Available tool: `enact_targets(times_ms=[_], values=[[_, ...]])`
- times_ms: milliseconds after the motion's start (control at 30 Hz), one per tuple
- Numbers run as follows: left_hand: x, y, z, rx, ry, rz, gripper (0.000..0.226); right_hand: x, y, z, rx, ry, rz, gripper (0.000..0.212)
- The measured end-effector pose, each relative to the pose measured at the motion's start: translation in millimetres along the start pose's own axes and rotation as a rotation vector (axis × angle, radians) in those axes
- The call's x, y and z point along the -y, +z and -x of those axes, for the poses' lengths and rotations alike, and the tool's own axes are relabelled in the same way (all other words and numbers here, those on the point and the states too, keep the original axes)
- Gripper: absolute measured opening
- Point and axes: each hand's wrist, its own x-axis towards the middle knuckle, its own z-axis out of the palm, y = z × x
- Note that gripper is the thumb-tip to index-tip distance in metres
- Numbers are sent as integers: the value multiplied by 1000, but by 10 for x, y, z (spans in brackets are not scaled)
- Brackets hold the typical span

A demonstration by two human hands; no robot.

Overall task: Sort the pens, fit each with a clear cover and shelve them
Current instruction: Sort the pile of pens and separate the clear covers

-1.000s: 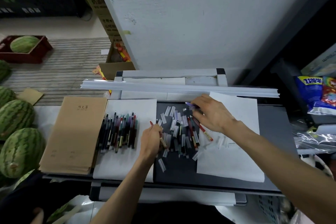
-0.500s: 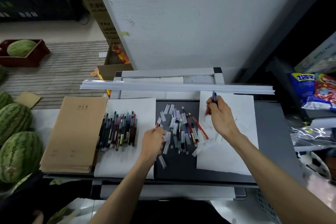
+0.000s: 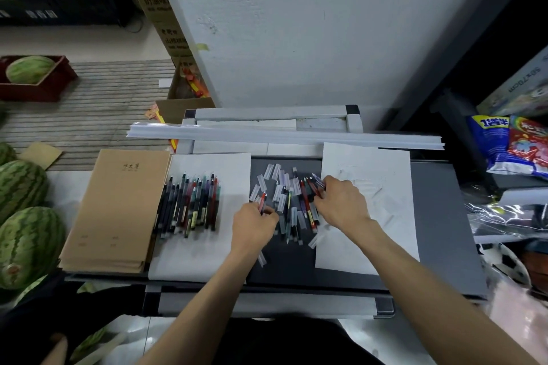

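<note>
A dark desk (image 3: 439, 216) is seen at frame centre, with brown notebooks (image 3: 118, 210) stacked at its left. Sorted pens (image 3: 189, 204) are laid in a row on white paper (image 3: 201, 255) beside them. Loose pens and clear covers (image 3: 284, 195) are scattered mid-desk. A red pen (image 3: 262, 201) is pinched in the grip of the left hand (image 3: 252, 228), and a blue pen (image 3: 318, 181) in that of the right hand (image 3: 341, 204).

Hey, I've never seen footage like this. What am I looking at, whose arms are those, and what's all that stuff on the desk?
There is no machine here: one person wears a camera on the head, looking down at their own bare hands. The left hand pinches a red pen; the right hand grips a bluish pen above a loose pile of pens and clear covers on the dark worktop. A row of pens lies on white paper, beside a stack of brown notebooks.
</note>
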Motion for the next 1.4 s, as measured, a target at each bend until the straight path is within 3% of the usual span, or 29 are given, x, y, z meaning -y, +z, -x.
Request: enact_targets(times_ms=[133,400,500,667,833,967,1400], values=[[-46,-26,30,1,17,-5,12,3,5,0,9,48,-114,21],[-47,-1,46,-19,16,-68,19,-107,-116,67,35,204,-599,35],[-57,47,57,-41,27,-132,28,-155,-135,94,96,260,-710,35],[-115,68,69,-42,32,-217,28,-154,-94,43,205,198,-816,25],[-156,98,75,-43,39,-276,32,-172,-3,-128,73,129,-491,32],[-161,132,73,-54,23,-272,34,-124,62,-210,82,109,-362,27],[-155,74,50,-19,-27,-57,33,81,54,-188,66,172,-355,31]])
